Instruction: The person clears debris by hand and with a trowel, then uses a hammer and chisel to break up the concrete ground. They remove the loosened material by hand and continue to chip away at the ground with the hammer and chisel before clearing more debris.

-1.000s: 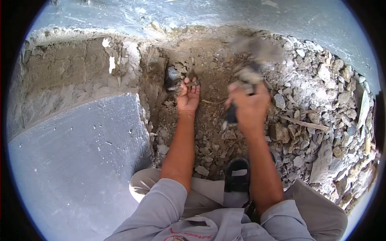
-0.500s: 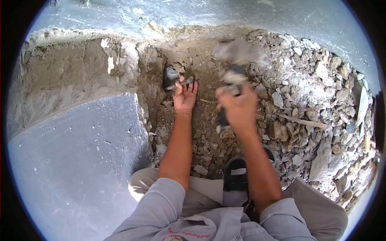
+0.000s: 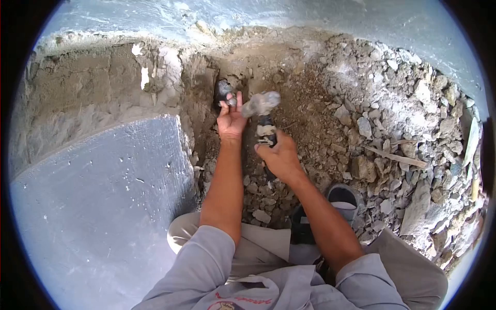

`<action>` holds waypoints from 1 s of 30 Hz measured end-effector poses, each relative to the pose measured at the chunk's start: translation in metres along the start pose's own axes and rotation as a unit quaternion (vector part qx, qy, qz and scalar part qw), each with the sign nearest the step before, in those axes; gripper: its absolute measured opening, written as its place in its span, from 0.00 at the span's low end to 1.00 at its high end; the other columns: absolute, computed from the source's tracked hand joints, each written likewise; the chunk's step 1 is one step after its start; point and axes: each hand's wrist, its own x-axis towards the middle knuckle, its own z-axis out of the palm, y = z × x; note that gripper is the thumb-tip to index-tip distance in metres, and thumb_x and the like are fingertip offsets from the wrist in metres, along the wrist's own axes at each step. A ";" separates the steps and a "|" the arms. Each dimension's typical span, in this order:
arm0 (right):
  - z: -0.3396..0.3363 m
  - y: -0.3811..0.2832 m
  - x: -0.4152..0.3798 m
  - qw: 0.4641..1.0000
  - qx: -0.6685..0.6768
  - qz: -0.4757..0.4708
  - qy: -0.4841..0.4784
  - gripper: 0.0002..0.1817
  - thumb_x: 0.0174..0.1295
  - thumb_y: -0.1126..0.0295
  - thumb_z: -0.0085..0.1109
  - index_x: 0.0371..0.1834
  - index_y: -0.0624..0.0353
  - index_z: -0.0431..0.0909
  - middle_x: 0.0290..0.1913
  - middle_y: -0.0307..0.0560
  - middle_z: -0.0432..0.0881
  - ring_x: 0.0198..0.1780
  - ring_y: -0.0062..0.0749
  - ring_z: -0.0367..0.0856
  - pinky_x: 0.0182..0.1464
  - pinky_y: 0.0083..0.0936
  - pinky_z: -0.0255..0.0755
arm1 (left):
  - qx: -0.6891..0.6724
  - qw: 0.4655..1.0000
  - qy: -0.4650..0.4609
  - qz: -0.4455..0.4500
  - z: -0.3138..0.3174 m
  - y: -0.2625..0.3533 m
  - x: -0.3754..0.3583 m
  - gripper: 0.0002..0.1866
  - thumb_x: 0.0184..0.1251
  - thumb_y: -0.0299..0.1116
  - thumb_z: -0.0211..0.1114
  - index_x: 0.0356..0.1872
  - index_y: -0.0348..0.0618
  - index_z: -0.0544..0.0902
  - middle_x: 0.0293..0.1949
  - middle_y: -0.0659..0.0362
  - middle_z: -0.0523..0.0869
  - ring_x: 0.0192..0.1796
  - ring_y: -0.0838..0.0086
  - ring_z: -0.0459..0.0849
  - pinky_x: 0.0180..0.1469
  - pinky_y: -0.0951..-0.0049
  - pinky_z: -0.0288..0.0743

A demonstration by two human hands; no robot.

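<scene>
My left hand is palm up with its fingers curled round a short metal chisel, whose blunt end shows between thumb and fingers. The chisel lies against a dark hollow with a grey lump at the foot of the broken wall. My right hand grips a club hammer by its dark handle, bound with pale wrapping. The hammer's dusty head is close beside the fingers of my left hand, on their right.
Broken rubble covers the ground to the right, with a wooden stick on it. A grey painted slab has a rough edge at left. A grey wall surface runs along the top. My shoes stand in the debris.
The hammer has swung from up and right down to the left, beside the chisel. My left hand has shifted slightly left and stays on the chisel.
</scene>
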 end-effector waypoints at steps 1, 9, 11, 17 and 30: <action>-0.004 -0.007 0.001 0.998 0.029 -0.030 0.037 0.23 0.52 0.63 0.68 0.45 0.71 0.78 0.36 0.60 0.85 0.37 0.49 0.85 0.45 0.40 0.78 | 0.011 1.000 0.016 0.007 -0.002 -0.004 0.007 0.18 0.76 0.41 0.59 0.57 0.41 0.77 0.53 0.54 0.86 0.65 0.56 0.79 0.69 0.34 0.67; -0.072 -0.055 0.001 0.975 0.193 0.000 0.108 0.12 0.61 0.75 0.64 0.44 0.65 0.74 0.29 0.39 0.78 0.24 0.22 0.76 0.24 0.23 0.74 | -0.003 0.983 0.179 0.028 0.010 -0.012 0.006 0.12 0.82 0.29 0.47 0.54 0.30 0.72 0.44 0.50 0.85 0.42 0.61 0.86 0.48 0.59 0.86; -0.075 -0.051 -0.001 0.983 0.157 0.010 0.093 0.14 0.61 0.74 0.65 0.45 0.66 0.73 0.28 0.40 0.78 0.23 0.23 0.77 0.24 0.24 0.74 | -0.008 0.982 0.189 0.005 0.030 -0.002 -0.004 0.12 0.81 0.30 0.47 0.54 0.31 0.72 0.43 0.51 0.84 0.38 0.64 0.85 0.41 0.65 0.84; -0.071 -0.051 -0.011 0.997 0.049 -0.001 0.066 0.42 0.59 0.71 0.69 0.69 0.84 0.57 0.29 0.44 0.79 0.24 0.25 0.77 0.25 0.24 0.73 | 0.154 0.950 0.248 -0.114 0.061 -0.016 -0.045 0.05 0.76 0.27 0.49 0.46 0.38 0.71 0.32 0.54 0.79 0.23 0.74 0.73 0.23 0.76 0.71; -0.142 -0.181 -0.048 0.841 -0.508 -0.183 0.036 0.20 0.56 0.67 0.66 0.46 0.71 0.77 0.30 0.62 0.85 0.36 0.60 0.85 0.43 0.46 0.79 | 0.593 0.797 0.079 -0.083 0.109 -0.038 -0.149 0.13 0.77 0.39 0.59 0.36 0.40 0.78 0.21 0.60 0.77 0.17 0.77 0.67 0.17 0.73 0.62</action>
